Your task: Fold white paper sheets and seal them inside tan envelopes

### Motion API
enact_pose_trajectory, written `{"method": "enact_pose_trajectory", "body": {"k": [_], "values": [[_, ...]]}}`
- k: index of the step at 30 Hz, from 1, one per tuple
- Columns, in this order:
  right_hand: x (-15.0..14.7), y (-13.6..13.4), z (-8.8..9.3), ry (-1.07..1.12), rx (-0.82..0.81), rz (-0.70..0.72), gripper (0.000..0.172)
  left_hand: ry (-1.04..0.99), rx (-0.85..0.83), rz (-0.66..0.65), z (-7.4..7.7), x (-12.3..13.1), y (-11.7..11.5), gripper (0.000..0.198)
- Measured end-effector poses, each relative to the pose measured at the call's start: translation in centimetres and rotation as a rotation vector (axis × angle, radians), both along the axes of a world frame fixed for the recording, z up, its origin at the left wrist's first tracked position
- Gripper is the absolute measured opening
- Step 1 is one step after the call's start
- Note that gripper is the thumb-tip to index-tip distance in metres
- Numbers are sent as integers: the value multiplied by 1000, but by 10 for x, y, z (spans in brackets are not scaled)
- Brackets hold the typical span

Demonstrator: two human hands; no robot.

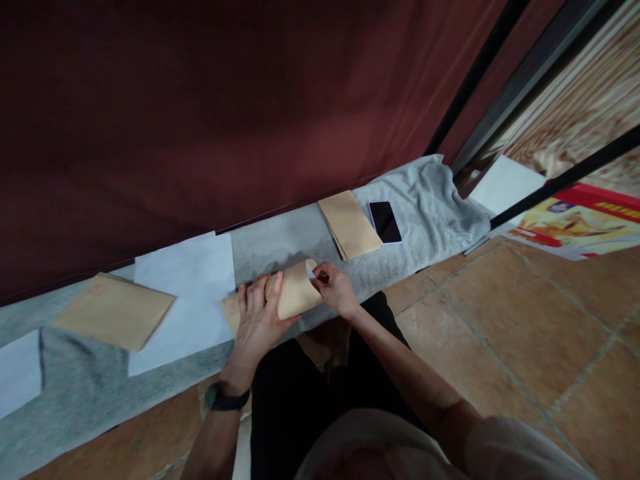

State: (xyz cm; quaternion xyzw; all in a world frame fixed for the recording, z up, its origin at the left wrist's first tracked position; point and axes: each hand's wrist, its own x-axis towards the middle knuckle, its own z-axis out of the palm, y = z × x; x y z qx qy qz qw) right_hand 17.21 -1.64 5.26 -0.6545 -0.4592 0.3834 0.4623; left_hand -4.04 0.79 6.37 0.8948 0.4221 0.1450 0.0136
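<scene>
A brown paper envelope [299, 293] lies bowed on the grey cloth in front of me, its open end facing right. Across its left part rests my left hand [260, 310], fingers over the top and thumb along the near edge, gripping it. My right hand [334, 288] is closed in a pinch at the envelope's mouth. A bit of white paper [311, 270] shows in that opening, against my right fingertips; how far it reaches inside is hidden.
A long narrow surface carries a grey cloth [270, 237]. Left of my hands lie white sheets [187, 300] and another envelope [117, 310]; a further white sheet [20, 373] is far left. More envelopes [353, 227] and a phone [385, 222] lie right. Dark poles [565, 180] stand beyond.
</scene>
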Motion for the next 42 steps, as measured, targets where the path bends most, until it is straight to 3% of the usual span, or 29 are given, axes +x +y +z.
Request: {"method": "enact_pose_trajectory", "body": {"k": [6, 12, 14, 19, 23, 28, 30, 32, 35, 37, 42], "values": [[3, 0, -4, 13, 43, 11, 11, -22, -29, 0, 1, 3, 0, 105], [4, 0, -7, 61, 73, -32, 47, -15, -19, -3, 0, 4, 0, 105], [5, 0, -7, 75, 43, -23, 52, -22, -12, -9, -1, 4, 0, 106], [7, 3, -8, 182, 14, 41, 23, -38, -30, -22, -1, 3, 3, 104], [7, 10, -8, 264, -9, -28, 10, -103, -47, 8, 3, 5, 3, 99], [8, 18, -9, 405, -37, -154, 4, -510, -77, 294, -3, 10, -11, 90], [6, 18, -10, 500, -27, -190, 9, -756, -183, 459, -12, 15, -18, 84], [3, 16, -11, 582, -26, -205, 16, -1040, -420, 578, -21, 23, -24, 78], [-3, 11, -10, 625, -25, -193, 25, -1427, -937, 614, -25, 40, -27, 63], [-7, 9, -8, 630, -19, -179, 27, -1572, -1151, 604, -21, 51, -25, 51], [-11, 5, -9, 636, 43, -147, 28, -1656, -1174, 576, -8, 68, -18, 46]]}}
